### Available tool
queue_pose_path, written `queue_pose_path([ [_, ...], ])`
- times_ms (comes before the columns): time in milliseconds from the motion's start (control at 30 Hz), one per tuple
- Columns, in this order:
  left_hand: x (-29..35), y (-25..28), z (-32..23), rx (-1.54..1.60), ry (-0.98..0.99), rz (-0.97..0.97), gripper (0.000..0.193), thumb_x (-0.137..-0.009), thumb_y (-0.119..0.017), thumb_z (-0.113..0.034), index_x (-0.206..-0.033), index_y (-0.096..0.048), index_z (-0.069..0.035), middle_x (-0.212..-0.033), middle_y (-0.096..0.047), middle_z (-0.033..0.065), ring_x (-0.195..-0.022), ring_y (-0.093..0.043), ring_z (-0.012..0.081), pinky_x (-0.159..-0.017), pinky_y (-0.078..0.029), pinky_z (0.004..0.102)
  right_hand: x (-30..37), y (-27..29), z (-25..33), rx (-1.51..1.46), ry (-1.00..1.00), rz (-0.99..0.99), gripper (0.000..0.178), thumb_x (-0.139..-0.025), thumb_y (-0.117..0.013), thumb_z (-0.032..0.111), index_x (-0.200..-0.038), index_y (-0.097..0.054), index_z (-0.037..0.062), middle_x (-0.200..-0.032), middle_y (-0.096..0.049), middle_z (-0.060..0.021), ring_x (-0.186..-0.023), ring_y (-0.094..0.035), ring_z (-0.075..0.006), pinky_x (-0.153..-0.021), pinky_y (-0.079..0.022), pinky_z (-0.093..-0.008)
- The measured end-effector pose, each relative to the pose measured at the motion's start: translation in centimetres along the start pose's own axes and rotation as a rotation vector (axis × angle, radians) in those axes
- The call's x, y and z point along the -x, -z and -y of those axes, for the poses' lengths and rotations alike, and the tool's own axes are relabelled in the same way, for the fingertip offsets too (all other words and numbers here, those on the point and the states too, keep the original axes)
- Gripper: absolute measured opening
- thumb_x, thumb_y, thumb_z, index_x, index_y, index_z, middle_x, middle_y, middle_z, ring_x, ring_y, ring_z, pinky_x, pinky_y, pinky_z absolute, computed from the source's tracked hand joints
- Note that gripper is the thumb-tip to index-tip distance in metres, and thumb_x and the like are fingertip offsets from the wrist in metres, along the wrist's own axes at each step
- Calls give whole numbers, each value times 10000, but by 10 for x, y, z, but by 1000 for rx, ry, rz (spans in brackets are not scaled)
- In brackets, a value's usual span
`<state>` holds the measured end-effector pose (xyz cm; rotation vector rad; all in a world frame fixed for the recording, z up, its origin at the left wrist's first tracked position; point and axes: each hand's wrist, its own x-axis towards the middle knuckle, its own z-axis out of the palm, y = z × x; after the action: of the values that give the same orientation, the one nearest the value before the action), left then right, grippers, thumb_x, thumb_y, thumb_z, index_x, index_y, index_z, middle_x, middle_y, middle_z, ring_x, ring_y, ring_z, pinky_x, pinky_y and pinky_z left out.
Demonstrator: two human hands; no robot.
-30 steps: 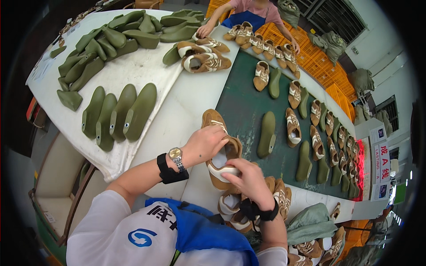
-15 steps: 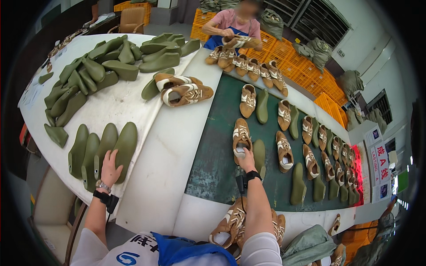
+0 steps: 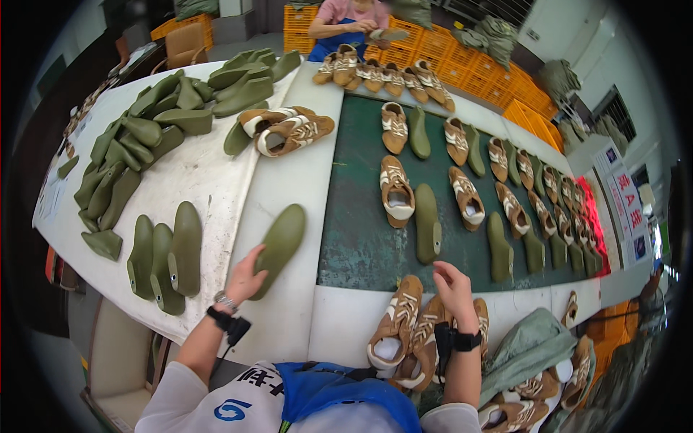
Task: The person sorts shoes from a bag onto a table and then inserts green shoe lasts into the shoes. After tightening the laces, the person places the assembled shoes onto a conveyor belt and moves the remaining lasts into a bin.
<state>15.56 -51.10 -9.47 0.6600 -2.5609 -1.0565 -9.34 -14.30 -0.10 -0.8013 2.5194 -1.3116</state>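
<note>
I count one left hand [image 3: 245,276], one right hand [image 3: 456,290], one held green last [image 3: 283,245], three grouped lasts [image 3: 165,273] near left, one green mat [image 3: 361,245] and, left of it, two overlapping shoes [image 3: 297,134]. My feed gives two black wristbands [image 3: 469,341], one watch [image 3: 225,301], one co-worker [image 3: 349,32]. The far-left last pile [image 3: 143,130] overlaps too much to count.

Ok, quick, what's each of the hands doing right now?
Left hand: holding a green shoe form.
Right hand: open, nothing seen in it.

Shoe workshop — green lasts [image 3: 284,234], sneakers [image 3: 393,173]; orange crates [image 3: 436,56]
</note>
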Motion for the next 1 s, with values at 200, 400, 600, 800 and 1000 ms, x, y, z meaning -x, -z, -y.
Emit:
queue_pose_path([
  [200, -94, -112, -48, 18, -74, -51, 514, -724, -593, -34, -1217, -455, -78, -1118, -557, 215, -1031, -530, 382, -870, -443, 419, 125, 30, 46, 72, -122, -200, 224, -814, -578, 9, -1034, -591, -30, -879, -652, -105, -815, -629, -168, -750, -483, -265],
  [400, -134, -199, -72, -80, 177, -85, 548, -706, -507, 32, -1234, -416, -85, -1074, -502, 274, -999, -492, 425, -885, -415, 436, 235, 25, 45, 174, -258, -324, 210, -806, -584, 11, -1013, -603, -22, -854, -651, -128, -785, -638, -198, -711, -493, -283],
  [600, -132, -209, -56, -144, 96, -262, 547, -684, -541, 23, -1214, -432, -57, -1105, -465, 261, -1020, -477, 410, -901, -410, 417, 282, 21, 27, 140, -366, -459, 208, -799, -588, 8, -1005, -604, -20, -859, -647, -146, -771, -637, -212, -700, -492, -280],
  [800, -133, -201, 2, -342, -142, -156, 619, -667, -564, 0, -1254, -377, -67, -1083, -497, 246, -1040, -471, 394, -888, -407, 443, 302, 51, 22, 274, -315, -826, 161, -778, -601, 18, -937, -627, 6, -804, -635, -151, -691, -625, -271, -636, -495, -321],
  [1000, -63, -192, -80, -259, -450, -7, 542, -703, -636, -72, -1215, -458, -87, -1350, -325, 232, -1244, -272, 444, -1039, -255, 477, 384, 101, -46, 591, -783, -1036, 686, -741, -692, 209, -1325, -360, 73, -1272, -391, -239, -1136, -427, -403, -923, -385, -429],
])
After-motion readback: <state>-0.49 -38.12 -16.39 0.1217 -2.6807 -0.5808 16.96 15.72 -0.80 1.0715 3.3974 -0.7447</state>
